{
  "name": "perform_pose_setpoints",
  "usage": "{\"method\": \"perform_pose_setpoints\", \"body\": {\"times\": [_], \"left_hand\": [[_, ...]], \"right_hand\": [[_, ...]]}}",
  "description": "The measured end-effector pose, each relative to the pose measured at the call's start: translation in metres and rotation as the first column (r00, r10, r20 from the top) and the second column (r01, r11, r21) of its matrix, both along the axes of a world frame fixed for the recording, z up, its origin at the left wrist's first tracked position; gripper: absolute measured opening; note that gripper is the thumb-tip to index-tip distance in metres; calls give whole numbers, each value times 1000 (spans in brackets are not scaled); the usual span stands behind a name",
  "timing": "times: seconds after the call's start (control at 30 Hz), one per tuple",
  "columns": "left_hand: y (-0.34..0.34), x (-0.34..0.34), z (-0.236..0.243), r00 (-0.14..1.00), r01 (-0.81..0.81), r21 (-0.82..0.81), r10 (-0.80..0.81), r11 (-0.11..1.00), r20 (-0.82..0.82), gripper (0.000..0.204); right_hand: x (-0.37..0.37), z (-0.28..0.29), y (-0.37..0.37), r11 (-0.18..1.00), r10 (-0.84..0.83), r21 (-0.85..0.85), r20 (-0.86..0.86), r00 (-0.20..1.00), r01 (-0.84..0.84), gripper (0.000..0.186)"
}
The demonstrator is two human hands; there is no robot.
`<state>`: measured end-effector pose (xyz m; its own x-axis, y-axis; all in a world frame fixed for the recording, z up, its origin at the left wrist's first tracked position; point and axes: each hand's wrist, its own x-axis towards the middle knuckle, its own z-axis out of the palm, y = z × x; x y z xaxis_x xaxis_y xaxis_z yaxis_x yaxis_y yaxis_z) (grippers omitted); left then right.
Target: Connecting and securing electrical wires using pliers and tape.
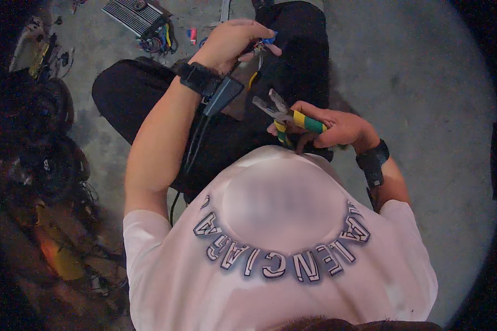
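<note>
My left hand (232, 44) is pinched around a small blue piece (269, 38), out past my left knee side and over my dark trousers. Thin strands, probably wires, show beneath its fingers, and a short yellow strip (253, 80) hangs below; exactly how these join is too small to tell. In my right hand (342, 128), closer to my body, is a pair of pliers (284, 115) with yellow and green handles. Their jaws are spread and point up and left toward the left hand, apart from the blue piece.
On the grey floor (414, 110) at the far left lies a silver finned metal box (133, 17) with coloured wires (163, 41) beside it. A small red item (191, 36) is close by. Dark clutter (36, 132) and an orange-yellow object (61, 256) fill the left side.
</note>
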<state>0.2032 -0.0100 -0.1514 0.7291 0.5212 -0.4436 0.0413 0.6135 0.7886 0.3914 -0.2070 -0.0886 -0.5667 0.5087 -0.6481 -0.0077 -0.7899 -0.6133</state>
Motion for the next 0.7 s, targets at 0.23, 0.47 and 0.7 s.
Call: {"method": "perform_pose_setpoints", "body": {"times": [0.23,0.47,0.7], "left_hand": [[5,99,-8,992,-37,-25,39,999,122,16],[-6,72,19,994,-77,-43,80,996,79,15],[-13,20,36,990,-68,-44,73,997,119,15]], "right_hand": [[104,7,14,986,-76,-158,-108,991,58,84],[96,36,-7,992,-18,-127,-65,998,10,93],[44,72,-29,939,-302,-146,80,950,311,78]]}}
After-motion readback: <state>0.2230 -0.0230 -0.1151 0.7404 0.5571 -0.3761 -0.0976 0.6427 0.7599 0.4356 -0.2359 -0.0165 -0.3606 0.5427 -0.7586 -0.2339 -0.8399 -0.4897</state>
